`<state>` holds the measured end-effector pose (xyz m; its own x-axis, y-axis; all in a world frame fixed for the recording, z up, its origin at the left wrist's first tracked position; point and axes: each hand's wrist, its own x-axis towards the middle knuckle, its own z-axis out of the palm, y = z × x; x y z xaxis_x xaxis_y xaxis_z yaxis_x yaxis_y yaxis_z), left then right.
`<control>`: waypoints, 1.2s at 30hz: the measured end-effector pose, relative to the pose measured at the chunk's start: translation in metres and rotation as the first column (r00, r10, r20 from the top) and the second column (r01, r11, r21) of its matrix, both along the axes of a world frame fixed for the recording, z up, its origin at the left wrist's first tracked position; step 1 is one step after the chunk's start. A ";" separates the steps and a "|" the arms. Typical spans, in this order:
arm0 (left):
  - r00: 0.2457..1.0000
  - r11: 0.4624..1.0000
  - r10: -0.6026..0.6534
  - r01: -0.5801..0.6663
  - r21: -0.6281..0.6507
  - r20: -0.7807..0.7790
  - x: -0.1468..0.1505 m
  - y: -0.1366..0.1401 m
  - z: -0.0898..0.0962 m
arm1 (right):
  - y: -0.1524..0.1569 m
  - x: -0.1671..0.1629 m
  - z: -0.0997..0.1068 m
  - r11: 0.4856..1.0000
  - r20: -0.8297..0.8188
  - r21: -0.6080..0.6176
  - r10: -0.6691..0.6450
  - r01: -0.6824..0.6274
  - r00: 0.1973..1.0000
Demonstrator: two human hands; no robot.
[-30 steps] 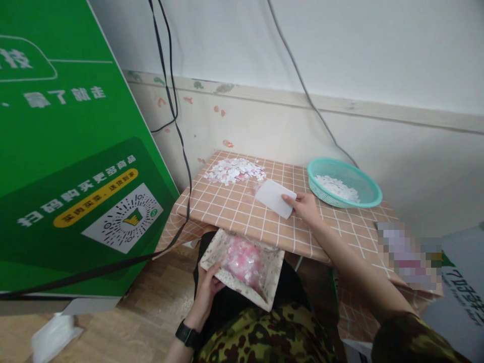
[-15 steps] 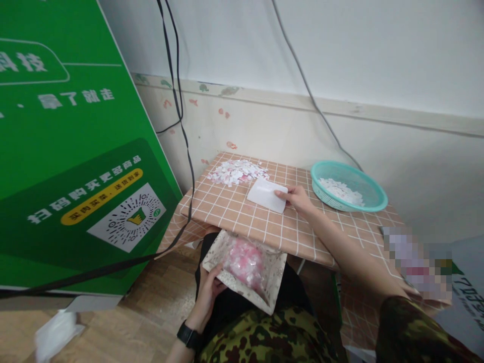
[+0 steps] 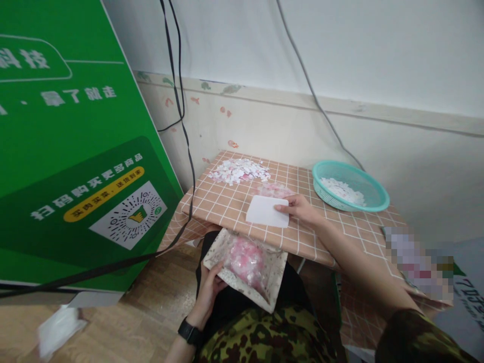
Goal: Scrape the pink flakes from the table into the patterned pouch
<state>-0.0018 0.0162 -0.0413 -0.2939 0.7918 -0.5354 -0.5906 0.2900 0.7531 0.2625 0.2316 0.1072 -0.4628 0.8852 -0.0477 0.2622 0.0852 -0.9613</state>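
My left hand (image 3: 210,288) grips the left edge of a speckled square tray (image 3: 280,267) below the table's front edge. In the tray lies a heap of small clear plastic packets with pink contents (image 3: 246,262). My right hand (image 3: 300,209) pinches the right edge of a flat white card (image 3: 264,210) over the table. Just behind the card, several small pink and clear packets (image 3: 278,189) lie spread on the cloth. A pile of small white and pink paper pieces (image 3: 239,171) sits farther back to the left.
The table has a brown checked cloth (image 3: 227,209). A turquoise plastic basket (image 3: 380,201) holding white pieces stands at its right. A black cable (image 3: 192,171) hangs beside the table's left edge, in front of a green sign board (image 3: 68,126). The wall rises behind.
My right hand has drawn the white card toward the table's front edge, and pink packets now show on the cloth behind it. My left hand and the tray stay nearly still.
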 end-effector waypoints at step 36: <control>1.000 0.999 -0.006 0.005 0.045 0.011 -0.002 -0.002 -0.006 | 0.010 0.048 0.026 0.895 0.162 0.377 -0.318 0.239 0.934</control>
<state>-0.0034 0.0138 -0.0470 -0.2836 0.8167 -0.5025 -0.5973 0.2595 0.7589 0.3107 0.2412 0.1333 -0.2083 0.9542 0.2147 0.5198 0.2939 -0.8021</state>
